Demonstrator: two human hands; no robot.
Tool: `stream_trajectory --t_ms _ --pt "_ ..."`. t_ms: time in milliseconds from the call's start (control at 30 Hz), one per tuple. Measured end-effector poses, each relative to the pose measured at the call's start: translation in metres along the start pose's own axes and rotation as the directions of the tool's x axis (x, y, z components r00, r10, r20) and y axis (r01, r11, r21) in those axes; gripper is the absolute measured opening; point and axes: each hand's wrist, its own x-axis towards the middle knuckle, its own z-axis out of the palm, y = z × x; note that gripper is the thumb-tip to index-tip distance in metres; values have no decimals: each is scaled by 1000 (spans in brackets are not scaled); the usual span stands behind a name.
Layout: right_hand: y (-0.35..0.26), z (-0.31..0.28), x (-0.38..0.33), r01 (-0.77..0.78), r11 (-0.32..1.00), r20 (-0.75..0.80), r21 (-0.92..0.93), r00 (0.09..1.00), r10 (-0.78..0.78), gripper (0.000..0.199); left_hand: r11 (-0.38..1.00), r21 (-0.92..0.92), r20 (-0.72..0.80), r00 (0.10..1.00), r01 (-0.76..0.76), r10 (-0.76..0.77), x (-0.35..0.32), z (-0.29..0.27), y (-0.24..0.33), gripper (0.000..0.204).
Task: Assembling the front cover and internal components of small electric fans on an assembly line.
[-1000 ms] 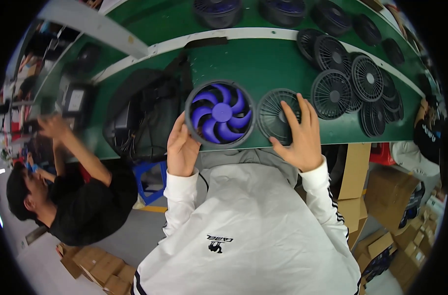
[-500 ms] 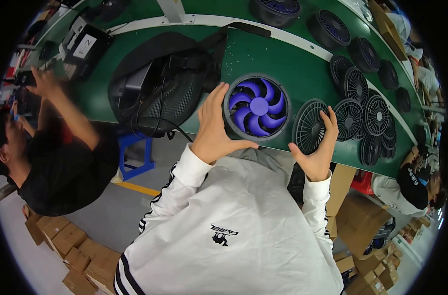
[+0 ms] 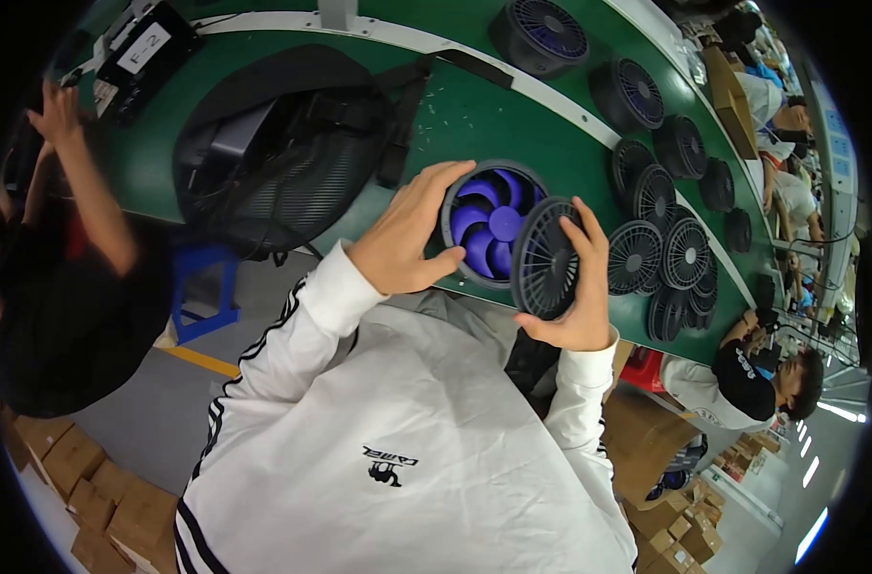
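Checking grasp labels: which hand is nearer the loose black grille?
Right. The right hand holds the black grille by its rim; the left hand grips the purple-bladed fan beside it.

Bare green desk (image 3: 436, 124) lies open just beyond the purple fan (image 3: 489, 234). A black mesh bag (image 3: 283, 153) blocks the left; stacked dark grilles (image 3: 665, 249), possibly touching, crowd the right, with fans (image 3: 541, 33) far.
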Motion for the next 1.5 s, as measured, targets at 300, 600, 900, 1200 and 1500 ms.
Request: stream_trajectory --t_ms 300,600,900,1200,1500 --pt "-19 -5 25 112 975 79 -192 992 -99 109 932 -349 -142 977 99 -157 3 6 -11 95" --pt "-42 28 46 81 961 154 -265 987 -41 104 985 154 -123 988 -74 94 -24 15 2 131" --pt "-33 25 66 189 976 241 -106 957 -159 96 981 190 -141 987 -44 72 -22 16 -8 136" --pt "-19 17 80 275 959 325 -70 915 -239 97 968 234 -155 979 -90 129 -19 19 -7 135" --pt "-19 42 62 204 974 163 -103 969 -186 96 975 212 -202 972 -74 117 -20 25 -10 130"
